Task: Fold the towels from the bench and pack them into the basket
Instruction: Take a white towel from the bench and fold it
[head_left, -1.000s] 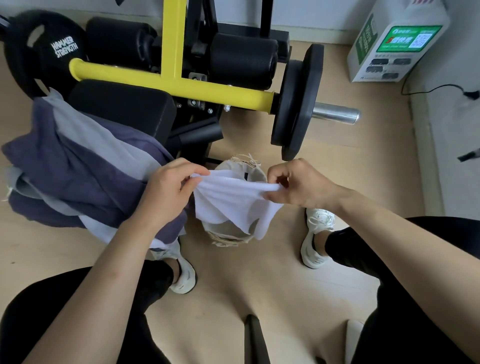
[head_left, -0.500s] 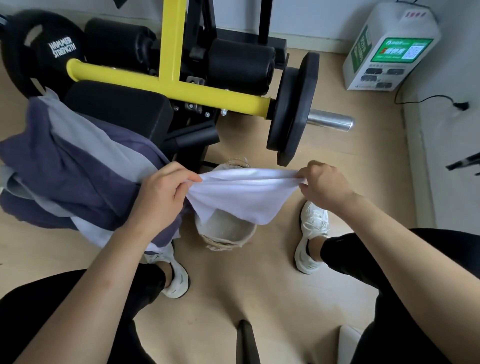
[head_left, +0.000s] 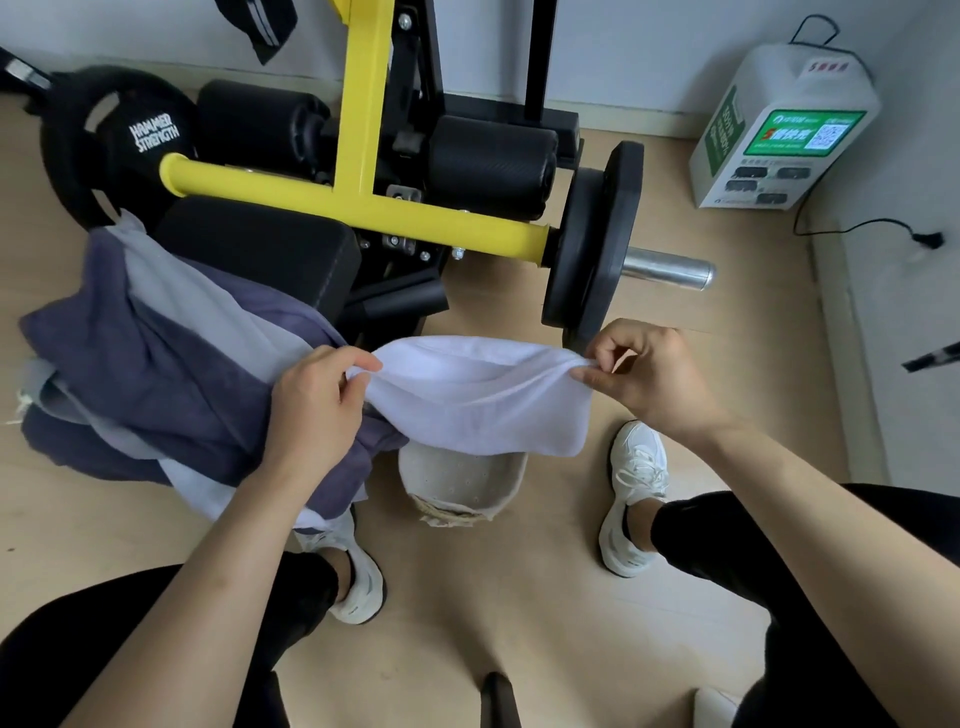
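Both hands, left hand (head_left: 311, 410) and right hand (head_left: 649, 379), pinch the white towel (head_left: 478, 400) stretched above the basket (head_left: 462, 483) (mid-fold); next, probably bring the corners together.

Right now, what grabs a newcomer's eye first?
The white towel stretched mid-frame between the left hand and right hand, each pinching its upper edge, over the basket. Behind it, the yellow machine frame; at left, purple and grey towels heaped on the bench.

A towel (head_left: 483, 405) hangs over the basket (head_left: 462, 483), with the pile (head_left: 156, 374) on the bench (head_left: 260, 254) to its left.
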